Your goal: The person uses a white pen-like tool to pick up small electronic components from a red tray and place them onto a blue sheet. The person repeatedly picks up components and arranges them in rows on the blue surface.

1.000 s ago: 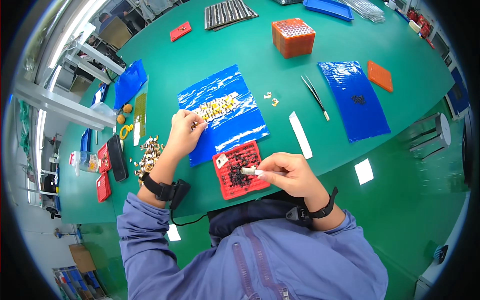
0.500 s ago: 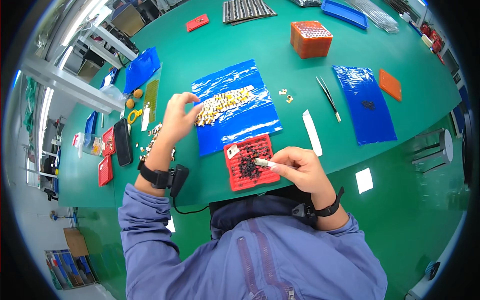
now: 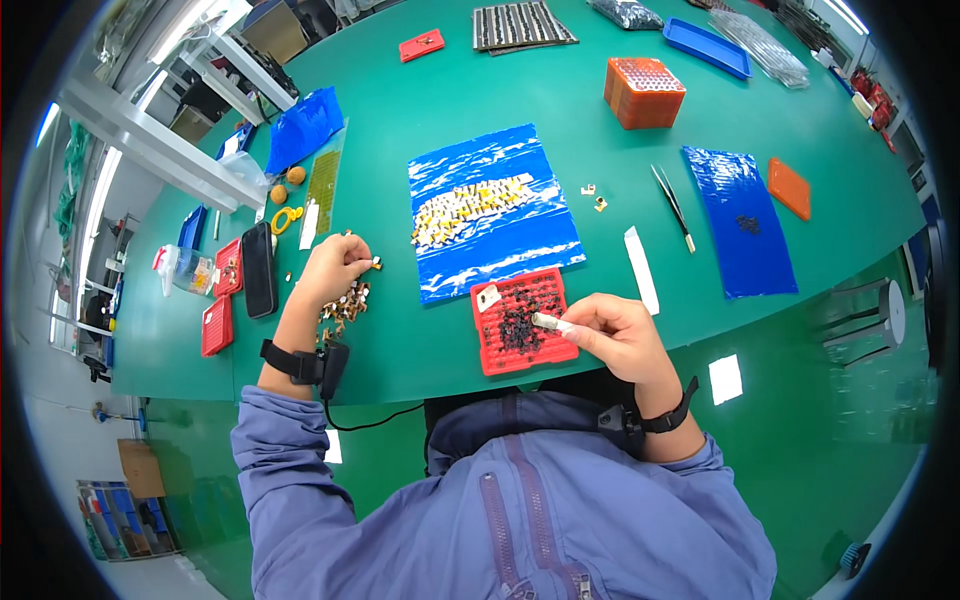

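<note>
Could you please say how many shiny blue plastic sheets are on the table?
3: a central sheet, a right sheet and a crumpled left sheet; more may lie underneath.

relative to one second earlier, the left hand has travelled from the left edge of the blue sheet to the loose pile of small parts. its thumb and forefinger, parted half a second ago, now close on a small yellow-and-white piece. the left end of the rows of pieces, at first covered by fingers, lies exposed. the pale tool sits slightly nearer the right side of the red tray. the view is displaced, revealing more of the dark bag.
</note>
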`<state>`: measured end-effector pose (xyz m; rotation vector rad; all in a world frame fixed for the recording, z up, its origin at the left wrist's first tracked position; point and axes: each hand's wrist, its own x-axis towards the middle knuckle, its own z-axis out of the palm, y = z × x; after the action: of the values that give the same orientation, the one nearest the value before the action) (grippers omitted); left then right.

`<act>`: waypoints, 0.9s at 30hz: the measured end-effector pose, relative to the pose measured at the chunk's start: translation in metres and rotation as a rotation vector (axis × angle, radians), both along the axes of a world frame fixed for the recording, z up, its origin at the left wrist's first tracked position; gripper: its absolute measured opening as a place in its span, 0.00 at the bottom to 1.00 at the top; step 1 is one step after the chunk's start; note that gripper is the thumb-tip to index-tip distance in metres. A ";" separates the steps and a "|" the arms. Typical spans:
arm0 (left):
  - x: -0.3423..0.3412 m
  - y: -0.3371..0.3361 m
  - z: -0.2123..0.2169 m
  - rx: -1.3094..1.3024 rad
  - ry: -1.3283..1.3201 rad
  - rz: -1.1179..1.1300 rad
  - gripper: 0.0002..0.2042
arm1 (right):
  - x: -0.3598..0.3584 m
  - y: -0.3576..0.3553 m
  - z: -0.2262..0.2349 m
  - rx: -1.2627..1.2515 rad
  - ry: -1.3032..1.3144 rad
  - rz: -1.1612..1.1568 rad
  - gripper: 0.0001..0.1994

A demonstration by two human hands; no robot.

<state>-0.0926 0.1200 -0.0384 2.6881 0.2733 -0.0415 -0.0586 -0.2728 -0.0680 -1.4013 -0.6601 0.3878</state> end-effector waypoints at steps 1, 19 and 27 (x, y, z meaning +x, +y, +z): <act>0.000 -0.003 -0.001 0.008 -0.034 -0.009 0.05 | 0.000 0.000 0.000 -0.002 -0.004 -0.003 0.04; -0.030 -0.110 0.029 -0.910 -0.040 -0.097 0.08 | 0.000 0.000 0.007 -0.096 -0.122 0.045 0.07; -0.027 -0.163 0.023 -0.849 -0.158 -0.462 0.04 | 0.001 -0.003 0.008 -0.057 -0.171 0.092 0.07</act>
<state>-0.1193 -0.0428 -0.0152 1.8393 -0.3504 -0.0657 -0.0571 -0.2761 -0.0604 -1.4730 -0.8613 0.3646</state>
